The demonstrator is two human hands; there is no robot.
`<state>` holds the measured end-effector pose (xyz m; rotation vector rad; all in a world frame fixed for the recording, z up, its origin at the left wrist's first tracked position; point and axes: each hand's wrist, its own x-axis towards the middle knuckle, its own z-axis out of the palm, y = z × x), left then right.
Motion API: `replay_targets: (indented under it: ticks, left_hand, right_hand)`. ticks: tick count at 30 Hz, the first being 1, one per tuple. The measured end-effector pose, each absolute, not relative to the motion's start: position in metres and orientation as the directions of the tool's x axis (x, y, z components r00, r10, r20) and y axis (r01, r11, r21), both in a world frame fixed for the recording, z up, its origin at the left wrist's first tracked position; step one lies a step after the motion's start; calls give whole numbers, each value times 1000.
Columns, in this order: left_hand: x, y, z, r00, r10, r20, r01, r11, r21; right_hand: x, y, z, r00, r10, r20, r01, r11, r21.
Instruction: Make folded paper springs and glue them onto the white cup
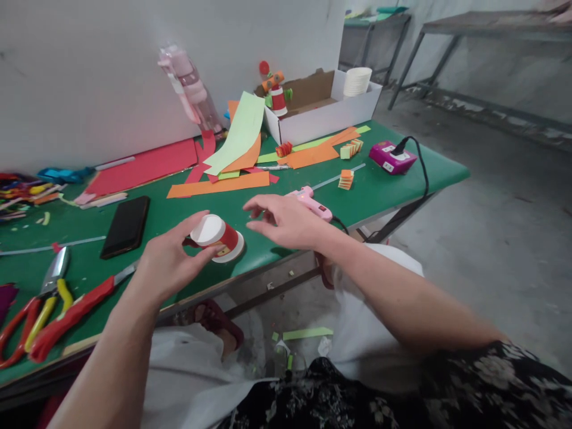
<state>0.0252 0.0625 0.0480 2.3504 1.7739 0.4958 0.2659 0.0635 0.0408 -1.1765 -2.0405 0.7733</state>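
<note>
An upside-down white paper cup [229,241] with a red band round it is near the front edge of the green table. My left hand [172,253] grips it, thumb on the near side and fingers behind. A small yellowish patch shows on the band by the thumb. To the right of the cup, my right hand [286,221] hovers with fingers apart and nothing in them. Just behind it lies a pink glue gun [316,206], partly hidden by the hand, with a dark cord trailing over the edge.
Scissors [51,292], a red-handled tool [74,316] and a phone [126,226] lie at left. Coloured paper strips [223,183] and folded paper springs [345,179] lie behind. A white box [328,113] stands at the back; a purple power socket [392,157] sits right.
</note>
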Motion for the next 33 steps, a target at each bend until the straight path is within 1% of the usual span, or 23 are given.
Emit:
replay_targets:
  ticks: [1,3,4,6,11,12,14,16,17,18,20,22,23,24,26,29,31,33]
  left_hand:
    - [25,63,47,248,953,176,898,-294,327]
    - [23,64,46,269,945,186,881,-320,350]
    - [22,64,45,280,942,185,871,-331,363]
    - [22,66,43,300,937,177,857,-346,382]
    - [27,68,42,280,952,125,892,-306,333]
    - [27,69,42,280,953,114,889,-303,343]
    - [21,72,44,325,941,94,839,-333,430]
    - [7,75,46,385,918,100,737,-370,566]
    - [-2,78,46,387,915,116,689,-370,624]
    - [-12,80,47,365,922,133,656,-356,666]
    - [-30,85,46,256,954,159,641,-290,711]
    - [-41,89,45,157,973,168,654,-230,721]
    - [-42,90,44,151,974,166,655,-225,722]
    - [-42,91,43,172,972,161,649,-235,723]
    - [-36,91,40,276,951,137,630,-287,722]
    - [-26,90,38,433,897,91,624,-372,687]
    - [-22,89,37,476,877,69,628,-394,671]
    - [-20,89,37,496,865,69,579,-389,717]
  right_hand:
    - [258,66,41,-412,871,267,413,440,-797]
    - [240,71,42,-458,834,306,275,461,-844]
    - [231,74,41,-476,819,321,237,471,-849]
    - [213,79,39,-503,795,338,217,495,-842]
    - [189,89,26,-540,766,348,320,570,-756]
    - [189,89,25,-547,761,349,339,582,-739]
    - [190,90,23,-555,755,349,364,597,-715]
    - [192,91,23,-561,753,344,381,604,-700]
    - [194,92,23,-559,755,342,390,603,-696]
    - [194,92,24,-556,759,338,399,601,-692]
    - [195,92,25,-552,766,330,419,596,-685]
    - [195,91,27,-543,775,324,436,590,-679]
    - [195,90,27,-537,780,321,445,586,-677]
    - [194,89,28,-531,785,319,456,582,-673]
    - [192,86,29,-519,790,326,485,586,-649]
    - [189,84,29,-516,771,374,521,629,-578]
    - [187,83,29,-527,752,397,518,654,-551]
    - [188,82,29,-536,745,397,503,659,-559]
